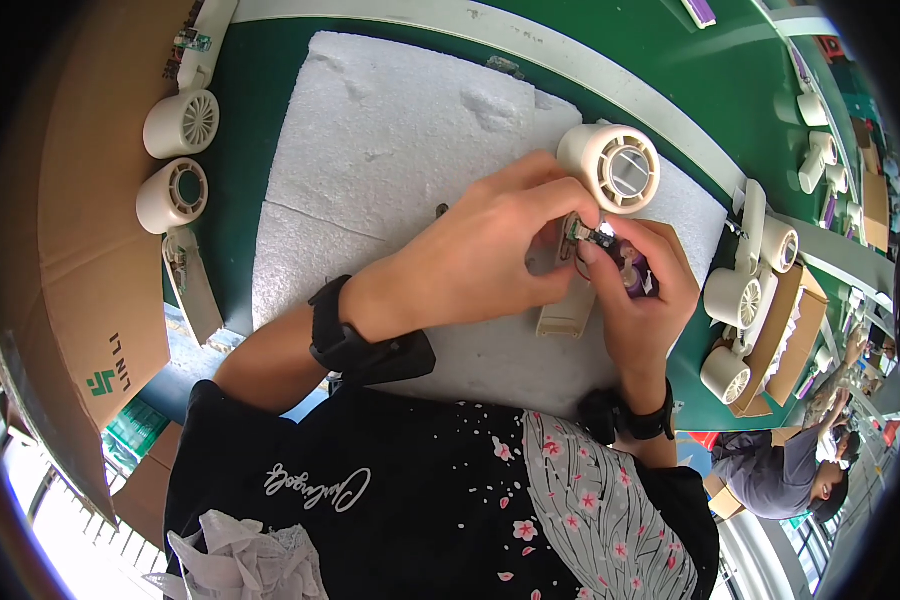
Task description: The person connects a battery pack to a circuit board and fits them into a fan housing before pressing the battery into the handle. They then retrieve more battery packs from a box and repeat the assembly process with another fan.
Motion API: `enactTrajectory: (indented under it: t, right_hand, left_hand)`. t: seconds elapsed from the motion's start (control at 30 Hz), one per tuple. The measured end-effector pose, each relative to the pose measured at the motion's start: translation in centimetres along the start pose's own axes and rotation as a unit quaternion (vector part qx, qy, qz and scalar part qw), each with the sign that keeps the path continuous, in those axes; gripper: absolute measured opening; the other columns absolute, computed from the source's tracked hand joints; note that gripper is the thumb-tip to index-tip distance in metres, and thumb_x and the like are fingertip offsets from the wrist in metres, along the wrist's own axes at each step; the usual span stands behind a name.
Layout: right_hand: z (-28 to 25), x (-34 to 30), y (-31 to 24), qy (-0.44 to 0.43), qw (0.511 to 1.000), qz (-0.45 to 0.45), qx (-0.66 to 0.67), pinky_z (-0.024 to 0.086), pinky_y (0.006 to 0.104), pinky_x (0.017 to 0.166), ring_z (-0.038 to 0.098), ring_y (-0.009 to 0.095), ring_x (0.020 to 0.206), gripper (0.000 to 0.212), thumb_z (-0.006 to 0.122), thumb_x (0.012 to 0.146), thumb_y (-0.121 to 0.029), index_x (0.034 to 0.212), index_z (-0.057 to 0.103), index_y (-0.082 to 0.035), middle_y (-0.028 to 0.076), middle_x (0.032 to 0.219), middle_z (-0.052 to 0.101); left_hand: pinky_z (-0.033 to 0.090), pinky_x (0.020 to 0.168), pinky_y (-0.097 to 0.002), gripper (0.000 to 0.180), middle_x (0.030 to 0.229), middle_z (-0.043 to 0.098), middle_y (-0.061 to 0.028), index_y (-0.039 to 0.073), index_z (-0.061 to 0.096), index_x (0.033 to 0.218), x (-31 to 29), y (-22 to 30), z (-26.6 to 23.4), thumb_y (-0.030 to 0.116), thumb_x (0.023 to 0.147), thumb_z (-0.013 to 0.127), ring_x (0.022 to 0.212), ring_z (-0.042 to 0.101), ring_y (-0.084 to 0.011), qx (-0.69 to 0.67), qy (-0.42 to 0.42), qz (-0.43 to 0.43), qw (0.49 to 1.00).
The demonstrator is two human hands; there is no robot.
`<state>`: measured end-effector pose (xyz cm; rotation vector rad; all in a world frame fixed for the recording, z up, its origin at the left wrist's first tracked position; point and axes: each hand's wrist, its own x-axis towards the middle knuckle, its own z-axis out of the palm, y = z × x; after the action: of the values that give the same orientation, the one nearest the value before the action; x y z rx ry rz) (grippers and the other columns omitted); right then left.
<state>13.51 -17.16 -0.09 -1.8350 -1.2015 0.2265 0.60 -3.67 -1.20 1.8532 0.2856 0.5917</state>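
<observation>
A cream handheld fan (610, 168) lies on the white foam board, its round head just beyond my fingers. Part of its handle shell (565, 318) shows below them. My left hand (500, 240) is closed, pinching a small circuit board (572, 236) between thumb and fingers. Close against it, my right hand (650, 285) is curled round what looks like a purple battery (638, 272). Its thumb and index fingertips meet at a small black part (602, 239) beside the board. Fingers hide most of the wiring and the handle's middle.
The foam board (400, 130) covers the green worktop (245, 120). Left of it stand more cream fan heads (182, 124) and an opened handle (192, 285), beside a large cardboard box (90, 200). Several fans (733, 298) and a small carton (785, 345) are at right. Another person (775, 470) sits beyond.
</observation>
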Motion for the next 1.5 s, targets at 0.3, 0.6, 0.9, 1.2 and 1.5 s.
enactTrajectory:
  t: [0.3,0.6,0.9,1.2,1.5]
  right_hand:
    - [-0.7,-0.1,-0.1,-0.020,1.000,0.006,-0.018,0.049,0.0242,0.060,0.062,0.014,0.071,0.030,0.078,0.075,0.000,0.103,0.072,-0.005,0.009,0.090,0.066]
    - [-1.3,0.1,0.5,-0.051,0.999,0.005,-0.007,0.045,0.0234,0.057,0.058,0.011,0.067,0.027,0.079,0.072,0.001,0.098,0.075,-0.008,0.006,0.089,0.065]
    - [-1.3,0.0,0.7,-0.054,0.998,0.006,-0.006,0.044,0.0228,0.055,0.057,0.011,0.066,0.025,0.080,0.072,0.001,0.094,0.076,-0.009,0.005,0.088,0.064]
    - [-1.0,0.0,0.9,-0.047,0.999,-0.024,-0.005,0.045,0.0232,0.054,0.057,0.011,0.065,0.026,0.080,0.071,0.002,0.094,0.076,-0.009,0.005,0.089,0.063]
    - [-0.6,0.0,0.6,-0.020,0.995,-0.075,-0.065,0.045,0.0238,0.051,0.057,0.012,0.062,0.026,0.081,0.069,0.001,0.093,0.075,-0.009,0.005,0.088,0.063]
  left_hand:
    - [0.052,0.064,-0.0313,0.039,0.097,0.059,-0.0092,0.007,0.055,0.109,-0.8,0.5,1.5,-0.005,0.074,0.070,0.072,0.063,-0.0196,0.016,0.006,-0.042,0.999]
    - [0.052,0.061,-0.0315,0.037,0.096,0.059,-0.0093,0.006,0.053,0.107,-1.0,0.6,1.8,-0.006,0.075,0.068,0.071,0.063,-0.0202,0.017,0.016,-0.046,0.999]
    - [0.051,0.062,-0.0317,0.036,0.095,0.059,-0.0092,0.006,0.053,0.106,-1.1,0.6,1.9,-0.007,0.075,0.068,0.072,0.063,-0.0199,0.018,0.019,-0.050,0.998]
    - [0.050,0.059,-0.0323,0.033,0.090,0.058,-0.0084,0.006,0.052,0.102,-0.9,0.5,2.3,-0.006,0.075,0.067,0.068,0.062,-0.0202,0.045,0.034,-0.049,0.997]
    - [0.050,0.058,-0.0322,0.029,0.086,0.059,-0.0079,0.006,0.052,0.098,-0.9,0.5,2.3,-0.005,0.075,0.066,0.066,0.061,-0.0192,0.043,0.041,-0.065,0.996]
